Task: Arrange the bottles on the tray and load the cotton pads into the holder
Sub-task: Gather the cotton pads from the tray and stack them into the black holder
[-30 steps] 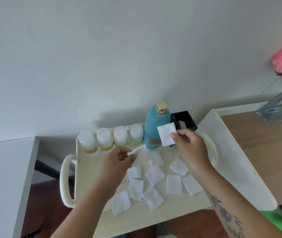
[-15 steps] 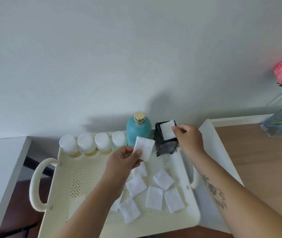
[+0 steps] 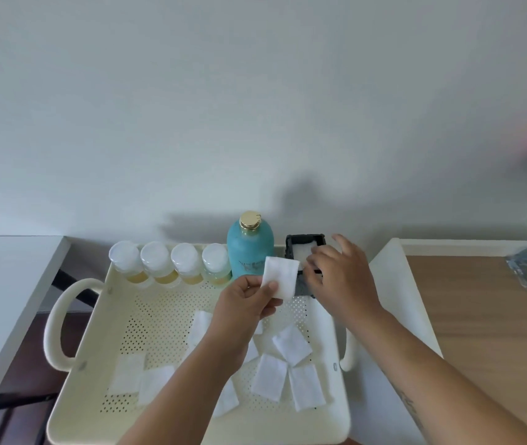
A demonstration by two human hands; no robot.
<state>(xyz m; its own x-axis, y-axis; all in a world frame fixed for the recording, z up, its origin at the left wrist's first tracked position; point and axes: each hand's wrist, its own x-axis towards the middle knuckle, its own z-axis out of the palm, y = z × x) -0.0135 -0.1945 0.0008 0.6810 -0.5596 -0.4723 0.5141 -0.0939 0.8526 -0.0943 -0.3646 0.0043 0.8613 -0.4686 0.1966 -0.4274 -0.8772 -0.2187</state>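
Perforated cream tray (image 3: 73,396) with loop handles; wooden desk (image 3: 487,316) at 3 o'clock, pale wall behind. Along its 12 o'clock edge stand four white-capped bottles (image 3: 156,261), a teal bottle (image 3: 249,248) and a black square holder (image 3: 304,238). Left hand (image 3: 243,313), grip pinching a square pad (image 3: 280,276) before the holder. Right hand (image 3: 342,277) over the holder, grip apart. Loose pads (image 3: 291,345) lie at 6 o'clock.

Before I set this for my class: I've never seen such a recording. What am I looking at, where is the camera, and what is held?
No machine here: a person's two bare hands, filmed by a camera worn on the head, looking down. A cream tray holds four small bottles, a teal bottle and a black holder along its far edge, with loose pads scattered nearer. The left hand pinches one pad. The right hand, fingers spread and holding nothing, hovers over the holder, which shows white inside.
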